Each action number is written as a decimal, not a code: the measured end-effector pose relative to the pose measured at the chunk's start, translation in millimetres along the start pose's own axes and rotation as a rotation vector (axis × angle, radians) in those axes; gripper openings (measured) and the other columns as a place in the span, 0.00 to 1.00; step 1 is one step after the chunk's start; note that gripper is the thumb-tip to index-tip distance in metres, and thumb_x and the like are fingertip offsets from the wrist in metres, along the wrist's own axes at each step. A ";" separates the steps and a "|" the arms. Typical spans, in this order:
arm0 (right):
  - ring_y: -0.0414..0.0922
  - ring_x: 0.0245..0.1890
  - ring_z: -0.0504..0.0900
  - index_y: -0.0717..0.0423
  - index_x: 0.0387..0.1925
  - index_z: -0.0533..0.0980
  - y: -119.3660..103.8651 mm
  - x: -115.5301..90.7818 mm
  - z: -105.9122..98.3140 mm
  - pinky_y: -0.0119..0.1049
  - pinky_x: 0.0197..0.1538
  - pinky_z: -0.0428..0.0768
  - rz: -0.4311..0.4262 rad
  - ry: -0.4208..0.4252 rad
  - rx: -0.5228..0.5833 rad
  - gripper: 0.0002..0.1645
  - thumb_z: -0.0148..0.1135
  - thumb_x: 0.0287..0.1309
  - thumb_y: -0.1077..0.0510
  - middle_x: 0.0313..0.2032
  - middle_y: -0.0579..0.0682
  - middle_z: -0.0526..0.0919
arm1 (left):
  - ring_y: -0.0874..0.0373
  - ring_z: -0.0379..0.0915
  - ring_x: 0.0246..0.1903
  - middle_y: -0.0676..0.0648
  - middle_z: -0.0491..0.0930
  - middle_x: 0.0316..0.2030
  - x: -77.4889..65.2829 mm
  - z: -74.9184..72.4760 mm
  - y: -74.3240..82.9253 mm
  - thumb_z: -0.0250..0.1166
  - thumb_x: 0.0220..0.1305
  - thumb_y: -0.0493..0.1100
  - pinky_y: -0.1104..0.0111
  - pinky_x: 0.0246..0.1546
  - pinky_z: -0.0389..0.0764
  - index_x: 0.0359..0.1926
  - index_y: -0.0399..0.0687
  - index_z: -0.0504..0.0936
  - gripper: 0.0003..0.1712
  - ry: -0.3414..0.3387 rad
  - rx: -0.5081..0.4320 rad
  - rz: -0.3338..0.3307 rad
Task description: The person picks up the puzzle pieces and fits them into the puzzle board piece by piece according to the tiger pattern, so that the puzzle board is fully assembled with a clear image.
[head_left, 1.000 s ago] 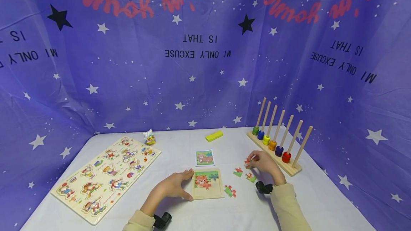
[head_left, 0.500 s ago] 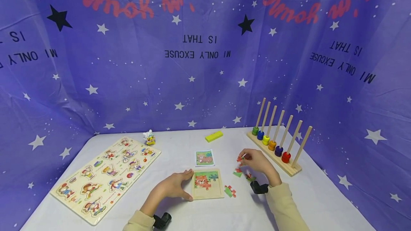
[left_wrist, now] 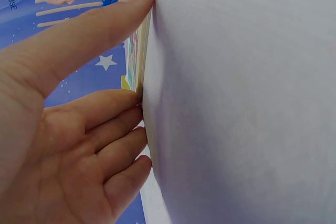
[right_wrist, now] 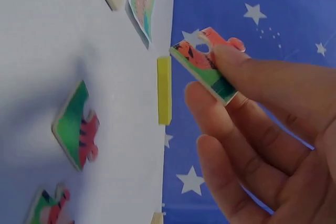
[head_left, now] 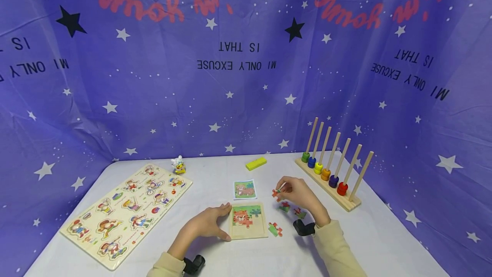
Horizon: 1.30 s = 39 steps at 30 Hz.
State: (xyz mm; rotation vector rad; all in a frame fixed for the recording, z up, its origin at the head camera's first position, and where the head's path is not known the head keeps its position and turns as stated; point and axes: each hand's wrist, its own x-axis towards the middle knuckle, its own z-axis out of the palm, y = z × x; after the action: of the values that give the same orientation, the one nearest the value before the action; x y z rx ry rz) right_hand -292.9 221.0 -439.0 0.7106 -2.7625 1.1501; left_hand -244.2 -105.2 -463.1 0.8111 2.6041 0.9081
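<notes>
Purple star-printed cloth [head_left: 246,106] hangs behind and beside a table covered in white cloth [head_left: 215,176]. Near its front lies a wooden puzzle tray [head_left: 259,231], partly filled with a tiger picture, bare wood showing at the lower and right parts. The left hand [head_left: 207,221] is spread — thumb and fingertips touching the tray's left edge. Right of the tray, the right hand [head_left: 297,192] pinches a red-and-green puzzle piece [right_wrist: 199,64] between thumb and fingers, above the table. Three loose pieces [head_left: 275,229] lie below and beside it. Just beyond the tray rests a printed card [head_left: 244,189]; farther back, a yellow block [head_left: 256,163]. Pegs with coloured beads stand on a wooden rack [head_left: 353,203] at right; a picture board [head_left: 86,245] lies at left, a small figurine [head_left: 179,166] beside it.
</notes>
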 end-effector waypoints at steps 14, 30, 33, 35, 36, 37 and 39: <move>0.49 0.27 0.84 0.50 0.37 0.83 -17.1 2.3 16.6 0.32 0.29 0.79 -0.098 -0.092 0.013 0.08 0.66 0.57 0.64 0.28 0.44 0.85 | 0.38 0.54 0.68 0.36 0.60 0.69 0.2 -1.8 -0.6 0.79 0.41 0.48 0.45 0.67 0.56 0.66 0.31 0.66 0.53 -0.006 0.004 -0.008; 0.34 0.24 0.76 0.51 0.37 0.85 -26.5 4.6 40.1 0.28 0.27 0.77 -0.136 -0.199 -0.008 0.08 0.68 0.55 0.65 0.28 0.40 0.84 | 0.38 0.55 0.68 0.36 0.61 0.69 0.8 -0.6 -1.2 0.79 0.42 0.50 0.46 0.67 0.57 0.66 0.31 0.66 0.53 -0.005 0.011 -0.005; 0.34 0.23 0.74 0.51 0.36 0.85 -26.7 4.7 44.3 0.28 0.26 0.76 -0.145 -0.216 -0.005 0.08 0.68 0.55 0.65 0.29 0.39 0.83 | 0.38 0.55 0.68 0.36 0.61 0.68 0.8 -0.7 -1.0 0.79 0.42 0.50 0.46 0.67 0.57 0.66 0.31 0.66 0.53 -0.004 0.012 -0.005; 0.34 0.22 0.74 0.50 0.35 0.85 -27.4 4.6 46.9 0.28 0.26 0.76 -0.152 -0.229 -0.007 0.07 0.67 0.56 0.65 0.29 0.38 0.83 | 0.38 0.55 0.68 0.36 0.60 0.68 0.8 -0.7 -1.0 0.79 0.42 0.50 0.46 0.67 0.57 0.66 0.31 0.66 0.53 -0.005 0.009 -0.006; 0.34 0.22 0.74 0.50 0.35 0.85 -27.5 4.6 48.2 0.27 0.26 0.77 -0.155 -0.237 -0.008 0.07 0.67 0.56 0.64 0.30 0.38 0.84 | 0.38 0.55 0.68 0.36 0.60 0.69 0.9 -0.5 -1.0 0.79 0.42 0.50 0.47 0.67 0.57 0.66 0.31 0.66 0.53 -0.005 0.009 -0.007; 0.35 0.22 0.74 0.50 0.35 0.85 -27.8 4.5 49.4 0.27 0.26 0.77 -0.159 -0.245 -0.006 0.08 0.67 0.56 0.65 0.30 0.37 0.84 | 0.38 0.55 0.68 0.36 0.61 0.69 1.0 -0.5 -1.0 0.79 0.42 0.50 0.47 0.67 0.57 0.66 0.31 0.66 0.53 -0.005 0.010 -0.007; 0.35 0.22 0.74 0.50 0.35 0.85 -27.9 4.3 51.9 0.27 0.26 0.77 -0.158 -0.259 -0.009 0.07 0.68 0.56 0.64 0.32 0.37 0.84 | 0.38 0.55 0.68 0.36 0.61 0.69 1.1 -0.5 -0.9 0.79 0.42 0.50 0.47 0.67 0.57 0.66 0.31 0.66 0.53 -0.006 0.011 -0.008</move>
State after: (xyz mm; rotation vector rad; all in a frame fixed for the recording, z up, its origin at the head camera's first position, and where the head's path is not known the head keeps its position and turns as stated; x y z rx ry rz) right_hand -278.6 166.6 -456.9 1.1277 -2.8455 1.0833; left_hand -245.6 -105.5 -463.4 0.8043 2.6073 0.8888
